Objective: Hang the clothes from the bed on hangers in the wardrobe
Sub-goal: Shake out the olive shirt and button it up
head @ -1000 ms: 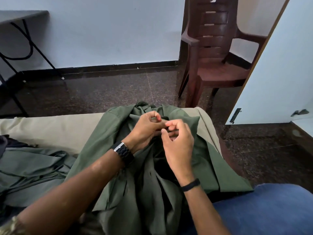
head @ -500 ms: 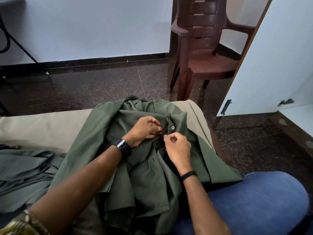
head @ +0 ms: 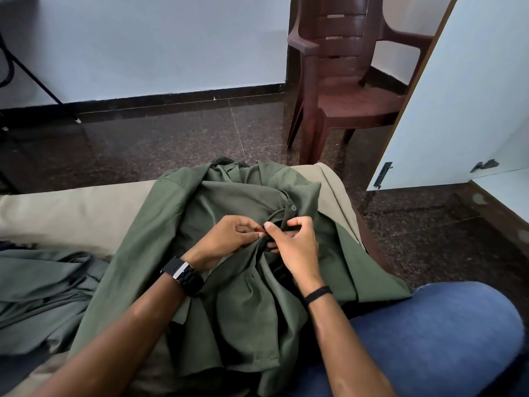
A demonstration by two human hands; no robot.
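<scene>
An olive green shirt [head: 243,305] lies crumpled on the beige bed [head: 71,213] in front of me. My left hand [head: 229,239] pinches the shirt's front edge below the collar. My right hand [head: 294,245] pinches the opposite edge right beside it, fingertips of both hands nearly touching. One fastened button [head: 293,207] shows just above my hands. More green clothes [head: 43,293] lie heaped on the bed at the left. No hanger is in view.
A brown plastic chair [head: 343,90] stands on the dark stone floor beyond the bed's corner. A white wardrobe door [head: 458,110] stands open at the right. Black table legs [head: 31,75] are at the far left. My blue-jeaned knee [head: 435,333] is at the lower right.
My hands have slid a little lower along the shirt's front, away from the collar. The fastened button now shows above them. The view has tilted down slightly.
</scene>
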